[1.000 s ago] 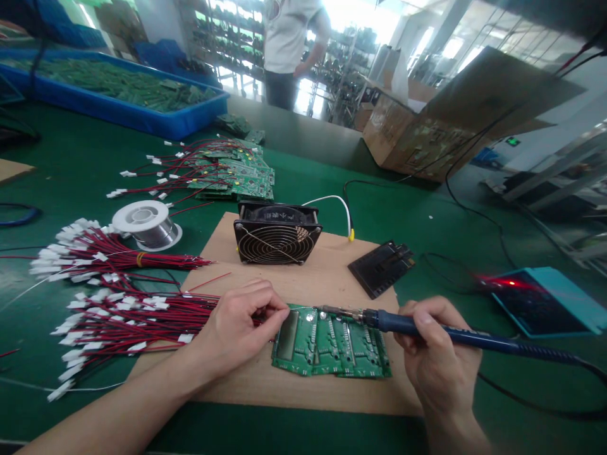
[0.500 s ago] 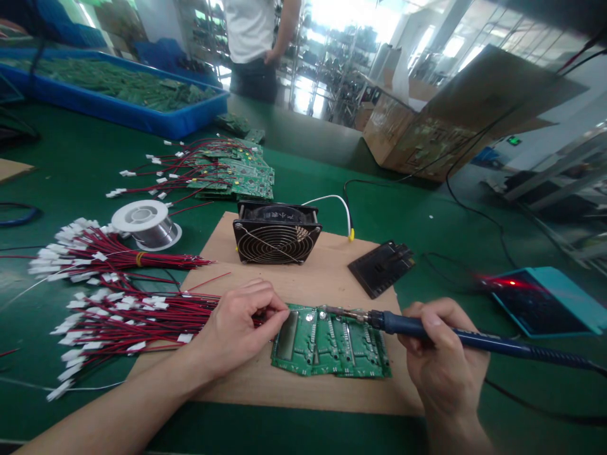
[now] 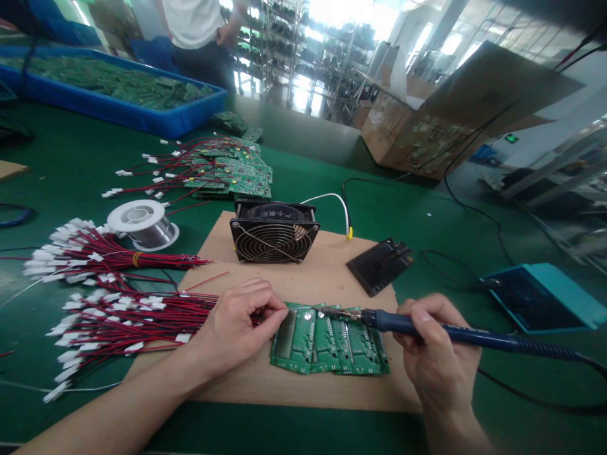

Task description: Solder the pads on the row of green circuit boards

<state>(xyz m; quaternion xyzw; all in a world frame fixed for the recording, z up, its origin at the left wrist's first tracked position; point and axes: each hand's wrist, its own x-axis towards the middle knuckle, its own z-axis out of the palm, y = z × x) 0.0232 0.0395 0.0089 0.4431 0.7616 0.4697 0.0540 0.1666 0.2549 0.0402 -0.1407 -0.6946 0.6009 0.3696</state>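
In my right hand point(image 3: 439, 351) is a blue soldering iron point(image 3: 408, 323), its tip pointing left over the upper edge of several overlapping green circuit boards point(image 3: 327, 344). Whether the tip touches a board I cannot tell. My left hand point(image 3: 249, 319) is closed in a pinch at the upper left corner of the leftmost board. What sits between those fingertips is hidden. Just behind that hand lies a bundle of red and black wires point(image 3: 161, 322) with white connectors. The boards rest on a sheet of cardboard point(image 3: 294, 398).
A black fan point(image 3: 275, 234) stands behind the boards, with a black plate point(image 3: 379, 265) to its right. Further left are a solder spool point(image 3: 142, 224), another wire bundle point(image 3: 95, 249) and wired boards point(image 3: 237, 167). A blue tray point(image 3: 161, 120), cardboard box point(image 3: 408, 126) and teal device point(image 3: 543, 297) surround these.
Both hands and the iron keep nearly the same place over the boards. The person in the background has shifted left. A red light at the teal device no longer shows.
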